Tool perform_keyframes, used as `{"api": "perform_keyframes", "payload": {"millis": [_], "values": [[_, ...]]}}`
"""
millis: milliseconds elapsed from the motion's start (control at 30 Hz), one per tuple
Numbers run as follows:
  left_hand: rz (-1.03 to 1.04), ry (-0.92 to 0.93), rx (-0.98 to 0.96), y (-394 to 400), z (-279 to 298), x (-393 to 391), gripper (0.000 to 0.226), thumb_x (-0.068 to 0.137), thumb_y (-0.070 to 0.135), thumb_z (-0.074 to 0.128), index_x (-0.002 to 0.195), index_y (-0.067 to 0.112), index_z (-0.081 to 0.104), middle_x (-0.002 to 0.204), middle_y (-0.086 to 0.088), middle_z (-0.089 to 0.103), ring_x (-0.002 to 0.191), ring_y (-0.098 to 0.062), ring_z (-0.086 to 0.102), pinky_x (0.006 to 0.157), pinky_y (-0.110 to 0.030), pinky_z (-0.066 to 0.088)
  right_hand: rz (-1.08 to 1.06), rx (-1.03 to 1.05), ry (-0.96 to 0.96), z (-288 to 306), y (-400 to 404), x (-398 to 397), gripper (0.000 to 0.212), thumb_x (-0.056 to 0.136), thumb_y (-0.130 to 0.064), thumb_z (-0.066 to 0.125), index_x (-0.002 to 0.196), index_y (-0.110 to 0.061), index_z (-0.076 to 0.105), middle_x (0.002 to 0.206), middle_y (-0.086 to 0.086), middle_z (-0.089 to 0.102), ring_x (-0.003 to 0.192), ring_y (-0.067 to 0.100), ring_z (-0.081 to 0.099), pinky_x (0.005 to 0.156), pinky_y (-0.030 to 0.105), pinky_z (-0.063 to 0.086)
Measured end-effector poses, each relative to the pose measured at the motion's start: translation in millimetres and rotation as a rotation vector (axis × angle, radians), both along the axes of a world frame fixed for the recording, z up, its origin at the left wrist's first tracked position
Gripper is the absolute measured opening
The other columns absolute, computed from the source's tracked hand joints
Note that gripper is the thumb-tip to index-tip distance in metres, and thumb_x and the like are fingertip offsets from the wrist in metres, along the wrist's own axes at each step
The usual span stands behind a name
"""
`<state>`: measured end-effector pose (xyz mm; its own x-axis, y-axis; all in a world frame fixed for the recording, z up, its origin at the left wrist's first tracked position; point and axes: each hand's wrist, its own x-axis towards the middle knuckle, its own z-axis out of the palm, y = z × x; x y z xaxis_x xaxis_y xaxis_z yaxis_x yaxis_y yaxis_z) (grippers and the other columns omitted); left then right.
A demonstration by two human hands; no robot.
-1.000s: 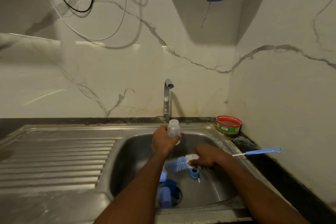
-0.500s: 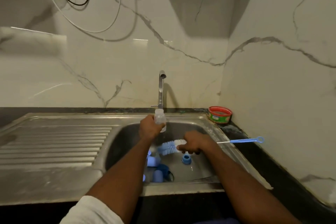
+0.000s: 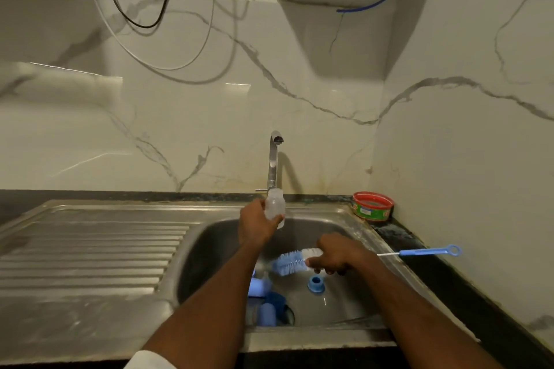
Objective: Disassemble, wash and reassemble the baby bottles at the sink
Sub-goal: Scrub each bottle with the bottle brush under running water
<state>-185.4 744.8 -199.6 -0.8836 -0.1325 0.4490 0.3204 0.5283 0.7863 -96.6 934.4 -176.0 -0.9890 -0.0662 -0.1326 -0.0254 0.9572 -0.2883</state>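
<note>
Left hand (image 3: 257, 223) is still holding the clear bottle (image 3: 275, 204) upright under the tap (image 3: 274, 159), now closer beneath the spout; fingers wrapped round it. Right hand (image 3: 335, 255) is gripping the bottle brush (image 3: 292, 263) right of tap, unmoved. Rinse or fill seems under way; water flow unclear.

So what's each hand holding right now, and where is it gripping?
The left hand grips the clear bottle around its lower body. The right hand grips the bottle brush just behind the bristles.

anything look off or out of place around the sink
Nothing is spilled or broken. The one oddity: a thin blue-handled brush lies across the sink's right rim, its handle overhanging the dark counter.
</note>
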Motion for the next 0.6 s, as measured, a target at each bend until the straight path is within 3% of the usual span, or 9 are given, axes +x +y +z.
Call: {"api": "perform_keyframes", "payload": {"millis": [67,167,600], "values": [[0.027,0.038,0.042,-0.2,1.7,2.1,0.051,0.080,0.042,0.083,0.121,0.020,0.063,0.112,0.007,0.066,0.098,-0.010,0.062,0.089,-0.032,0.056,0.005,-0.012,0.007,-0.2,0.1,0.4,0.021,0.098,-0.039,0.063,0.099,-0.018,0.065,0.077,-0.007,0.066,0.063,0.005,0.062,0.051,0.019,0.048],[0.028,-0.062,-0.131,-4.6,-5.1,2.4,0.047,0.083,0.049,0.078,0.119,0.024,0.062,0.114,0.004,0.069,0.099,-0.011,0.063,0.090,-0.034,0.054,0.009,-0.008,-0.007,-0.8,-1.3,2.4,0.020,0.099,-0.039,0.062,0.103,-0.019,0.060,0.078,-0.009,0.064,0.064,0.004,0.060,0.054,0.019,0.048],[0.092,-0.089,-0.294,-5.0,-3.2,9.5,0.047,0.081,0.050,0.079,0.116,0.023,0.063,0.108,0.005,0.068,0.096,-0.011,0.063,0.085,-0.028,0.053,0.015,-0.014,-0.036,2.5,-2.6,6.2,0.020,0.099,-0.038,0.062,0.101,-0.018,0.063,0.085,-0.003,0.069,0.067,0.007,0.062,0.056,0.020,0.050]]}}
